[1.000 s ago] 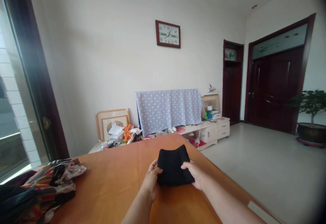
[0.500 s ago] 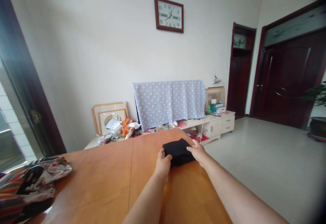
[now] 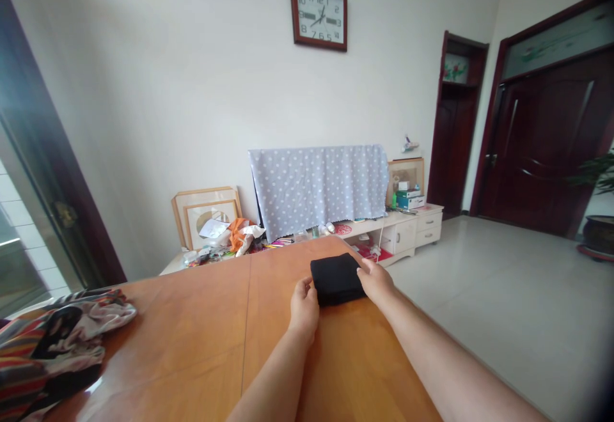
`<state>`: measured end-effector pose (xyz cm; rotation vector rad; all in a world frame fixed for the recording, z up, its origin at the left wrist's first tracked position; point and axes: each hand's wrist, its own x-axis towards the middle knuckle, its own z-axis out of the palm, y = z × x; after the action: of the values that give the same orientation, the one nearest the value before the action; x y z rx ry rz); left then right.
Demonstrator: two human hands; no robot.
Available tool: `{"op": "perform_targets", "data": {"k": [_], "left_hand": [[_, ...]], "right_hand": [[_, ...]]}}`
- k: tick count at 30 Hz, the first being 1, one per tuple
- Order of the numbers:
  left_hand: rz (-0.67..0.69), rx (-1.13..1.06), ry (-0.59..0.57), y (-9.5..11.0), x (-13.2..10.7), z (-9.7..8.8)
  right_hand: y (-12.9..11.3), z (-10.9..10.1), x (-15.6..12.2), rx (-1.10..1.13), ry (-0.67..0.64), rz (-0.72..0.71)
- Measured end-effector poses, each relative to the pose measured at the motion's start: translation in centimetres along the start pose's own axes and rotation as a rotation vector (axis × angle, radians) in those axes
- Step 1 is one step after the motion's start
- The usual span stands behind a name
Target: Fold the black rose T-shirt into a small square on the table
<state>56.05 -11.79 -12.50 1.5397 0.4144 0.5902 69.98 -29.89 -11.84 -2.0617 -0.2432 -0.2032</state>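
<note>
A folded black cloth (image 3: 336, 279) lies flat on the orange-brown wooden table (image 3: 192, 326), near its far edge. My left hand (image 3: 304, 309) rests against the cloth's near left side, fingers up against its edge. On the opposite side, my right hand (image 3: 375, 282) touches the right edge, its fingertips at the corner. Neither hand lifts the cloth, and neither is closed around it.
A crumpled striped, patterned fabric (image 3: 55, 345) lies at the table's left end. Beyond the far table edge stands a low white cabinet (image 3: 403, 236) crowded with clutter, a polka-dot cloth (image 3: 316, 192) and picture frames (image 3: 206, 225). A tiled floor (image 3: 503, 307) lies to the right.
The black cloth has gone from a looser, larger shape to a compact flat fold, farther forward on the table. Both hands have moved forward with it. The view has tilted and shifted.
</note>
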Motion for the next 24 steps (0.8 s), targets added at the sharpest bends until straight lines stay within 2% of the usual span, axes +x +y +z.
{"op": "perform_targets", "data": {"k": [3, 9, 14, 18, 24], "left_hand": [[0.038, 0.102, 0.037, 0.1, -0.9, -0.4], [0.146, 0.311, -0.020, 0.5, -1.6, -0.4], [0.189, 0.416, -0.046, 0.9, -1.9, -0.2], [0.267, 0.480, -0.047, 1.3, -2.7, 0.2], [0.237, 0.533, -0.118, 0.7, -3.1, 1.0]], "right_hand": [[-0.9, 0.2, -0.8, -0.081, -0.029, -0.068], [-0.9, 2.7, -2.4, -0.223, -0.125, -0.094], [-0.6, 2.4, -2.1, -0.292, -0.193, -0.169], [-2.0, 2.5, -2.3, -0.345, -0.215, -0.220], [-3.5, 4.4, -4.6, -0.395, -0.303, -0.283]]}}
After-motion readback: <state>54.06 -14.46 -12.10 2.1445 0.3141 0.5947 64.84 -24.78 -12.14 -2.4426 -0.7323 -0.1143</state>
